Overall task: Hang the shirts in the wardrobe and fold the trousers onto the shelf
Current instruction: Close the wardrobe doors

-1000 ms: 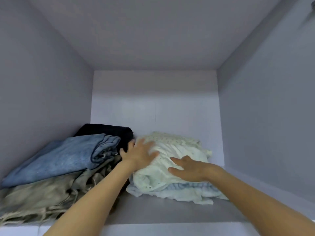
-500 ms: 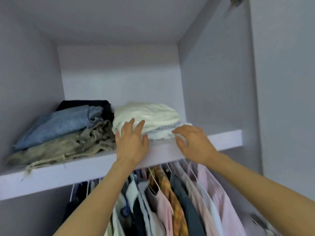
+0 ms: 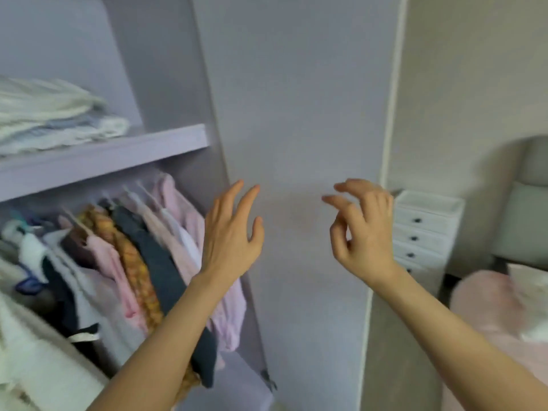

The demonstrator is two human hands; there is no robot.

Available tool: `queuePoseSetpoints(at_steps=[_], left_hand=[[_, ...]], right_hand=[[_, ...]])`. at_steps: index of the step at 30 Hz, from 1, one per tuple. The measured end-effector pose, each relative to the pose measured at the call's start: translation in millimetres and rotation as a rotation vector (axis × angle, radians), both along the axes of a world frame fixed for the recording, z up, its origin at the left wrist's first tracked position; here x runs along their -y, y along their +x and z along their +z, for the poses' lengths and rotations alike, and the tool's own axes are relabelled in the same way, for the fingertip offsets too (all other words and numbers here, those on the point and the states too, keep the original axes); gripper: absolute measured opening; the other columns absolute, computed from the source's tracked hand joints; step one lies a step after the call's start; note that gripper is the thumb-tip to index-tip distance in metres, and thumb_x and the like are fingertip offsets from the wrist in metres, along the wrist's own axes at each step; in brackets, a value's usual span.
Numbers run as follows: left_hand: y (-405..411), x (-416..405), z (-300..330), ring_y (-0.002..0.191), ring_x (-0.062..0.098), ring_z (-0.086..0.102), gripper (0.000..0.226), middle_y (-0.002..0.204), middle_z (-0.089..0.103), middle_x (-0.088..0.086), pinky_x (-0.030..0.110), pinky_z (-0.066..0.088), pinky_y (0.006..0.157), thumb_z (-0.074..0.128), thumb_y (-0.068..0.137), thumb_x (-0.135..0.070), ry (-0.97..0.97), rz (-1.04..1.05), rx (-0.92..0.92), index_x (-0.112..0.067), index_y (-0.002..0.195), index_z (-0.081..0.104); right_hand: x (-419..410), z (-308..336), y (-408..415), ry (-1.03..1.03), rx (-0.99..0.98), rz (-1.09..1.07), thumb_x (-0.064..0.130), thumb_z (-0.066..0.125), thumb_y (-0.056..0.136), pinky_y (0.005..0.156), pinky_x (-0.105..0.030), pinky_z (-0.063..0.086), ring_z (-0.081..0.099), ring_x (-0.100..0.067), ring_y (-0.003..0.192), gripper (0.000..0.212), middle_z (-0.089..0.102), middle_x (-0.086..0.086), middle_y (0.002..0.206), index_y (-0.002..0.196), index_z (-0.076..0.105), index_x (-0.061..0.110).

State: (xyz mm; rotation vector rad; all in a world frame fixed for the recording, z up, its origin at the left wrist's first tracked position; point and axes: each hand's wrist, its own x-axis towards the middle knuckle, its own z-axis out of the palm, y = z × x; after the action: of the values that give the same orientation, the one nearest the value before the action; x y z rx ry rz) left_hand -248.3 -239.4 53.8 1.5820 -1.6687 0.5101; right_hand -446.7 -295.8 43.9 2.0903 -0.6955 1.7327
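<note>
Both my hands hang in the air in front of the open lilac wardrobe door (image 3: 296, 114), holding nothing. My left hand (image 3: 229, 232) has its fingers spread and straight. My right hand (image 3: 363, 226) has loosely curled fingers. A folded white and pale blue pile (image 3: 50, 114) lies on the lilac shelf (image 3: 124, 149) at the upper left, apart from my hands. Under the shelf hang several shirts (image 3: 142, 256), pink, orange-patterned, dark blue and white, just left of my left forearm.
A white chest of small drawers (image 3: 424, 232) stands right of the door. A bed with a pink cover (image 3: 489, 307) and a grey headboard (image 3: 527, 203) fills the right edge. White fabric (image 3: 26, 366) shows at the lower left.
My hands have left the white pile and the shelf edge and drawn back and down. The view has swung right, from the shelf to the wardrobe door and the bedroom.
</note>
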Motion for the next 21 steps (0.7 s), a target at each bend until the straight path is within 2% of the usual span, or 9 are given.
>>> queuePoseSetpoints(at_steps=[3, 6, 8, 10, 12, 13, 15, 18, 21], left_hand=[[-46.4, 22.0, 2.4, 0.127, 0.036, 0.042, 0.051, 0.141, 0.041, 0.016, 0.043, 0.034, 0.102, 0.052, 0.082, -0.017, -0.022, -0.080, 0.015, -0.009, 0.133, 0.050], [-71.9, 29.3, 5.4, 0.129, 0.039, 0.040, 0.053, 0.142, 0.040, 0.019, 0.046, 0.035, 0.100, 0.057, 0.081, -0.010, -0.026, -0.087, 0.098, -0.008, 0.133, 0.049], [-67.4, 23.3, 11.1, 0.132, 0.039, 0.038, 0.054, 0.144, 0.038, 0.019, 0.048, 0.036, 0.099, 0.058, 0.081, -0.010, -0.042, -0.058, 0.135, -0.008, 0.134, 0.048], [-56.5, 12.0, 19.1, 0.134, 0.038, 0.035, 0.053, 0.146, 0.036, 0.018, 0.044, 0.032, 0.102, 0.053, 0.084, -0.016, -0.065, -0.009, 0.147, -0.009, 0.136, 0.046], [-41.4, -8.5, 30.8, 0.137, 0.034, 0.030, 0.052, 0.149, 0.032, 0.015, 0.037, 0.022, 0.107, 0.046, 0.088, -0.023, -0.100, 0.066, 0.156, -0.011, 0.139, 0.042], [-37.8, -15.3, 36.9, 0.138, 0.031, 0.027, 0.053, 0.150, 0.029, 0.012, 0.036, 0.017, 0.109, 0.042, 0.090, -0.027, -0.114, 0.069, 0.162, -0.013, 0.141, 0.039], [-23.1, -38.8, 46.6, 0.140, 0.027, 0.021, 0.054, 0.152, 0.022, 0.007, 0.043, 0.018, 0.112, 0.036, 0.092, -0.031, -0.158, 0.105, 0.169, -0.016, 0.143, 0.031], [-3.0, -70.3, 63.0, 0.142, 0.029, 0.016, 0.051, 0.152, 0.017, 0.009, 0.044, 0.016, 0.114, 0.036, 0.095, -0.030, -0.279, 0.090, 0.213, -0.019, 0.144, 0.026], [30.1, -103.4, 81.6, 0.142, 0.031, 0.014, 0.047, 0.151, 0.022, 0.014, 0.045, 0.017, 0.113, 0.036, 0.096, -0.028, -0.401, 0.180, 0.429, -0.015, 0.141, 0.030]], right_hand=[[10.5, -3.2, -35.0, 0.180, 0.181, -0.045, 0.009, 0.043, 0.082, 0.101, -0.033, 0.029, 0.039, -0.026, 0.122, 0.048, 0.040, -0.011, 0.131, 0.129, 0.043, 0.007], [19.4, -7.4, -33.0, 0.636, 0.262, 0.141, 0.024, 0.038, 0.091, 0.112, -0.022, 0.017, 0.022, -0.017, 0.140, 0.064, 0.018, -0.010, 0.154, 0.147, 0.014, 0.004], [21.6, -9.9, -21.9, 0.736, 0.300, 0.178, 0.032, 0.033, 0.089, 0.113, -0.025, 0.017, 0.023, -0.014, 0.140, 0.066, 0.022, -0.004, 0.154, 0.148, 0.014, 0.010], [18.6, -9.4, -18.5, 0.698, 0.380, 0.201, 0.029, 0.032, 0.087, 0.108, -0.021, 0.018, 0.032, -0.013, 0.132, 0.065, 0.032, -0.007, 0.146, 0.147, 0.019, 0.010], [5.3, -10.2, -8.6, 0.639, 0.405, 0.320, 0.025, 0.033, 0.087, 0.101, -0.014, 0.020, 0.038, -0.018, 0.122, 0.061, 0.039, -0.012, 0.134, 0.144, 0.026, 0.005], [-1.0, -14.4, -5.7, 0.588, 0.408, 0.387, 0.024, 0.033, 0.088, 0.100, -0.013, 0.024, 0.040, -0.018, 0.116, 0.058, 0.040, -0.014, 0.127, 0.141, 0.031, 0.002], [-21.0, -20.7, 14.4, 0.468, 0.382, 0.570, 0.022, 0.033, 0.089, 0.096, -0.015, 0.034, 0.042, -0.012, 0.109, 0.050, 0.041, -0.011, 0.118, 0.134, 0.038, 0.000], [-42.8, -24.0, 45.1, 0.361, 0.195, 0.752, 0.020, 0.034, 0.092, 0.087, -0.013, 0.040, 0.045, -0.001, 0.107, 0.039, 0.046, 0.001, 0.118, 0.129, 0.044, 0.012], [-58.4, -12.5, 97.1, 0.265, -0.048, 0.867, 0.014, 0.035, 0.092, 0.102, -0.019, 0.036, 0.043, -0.007, 0.121, 0.041, 0.046, 0.001, 0.130, 0.132, 0.044, 0.015]])
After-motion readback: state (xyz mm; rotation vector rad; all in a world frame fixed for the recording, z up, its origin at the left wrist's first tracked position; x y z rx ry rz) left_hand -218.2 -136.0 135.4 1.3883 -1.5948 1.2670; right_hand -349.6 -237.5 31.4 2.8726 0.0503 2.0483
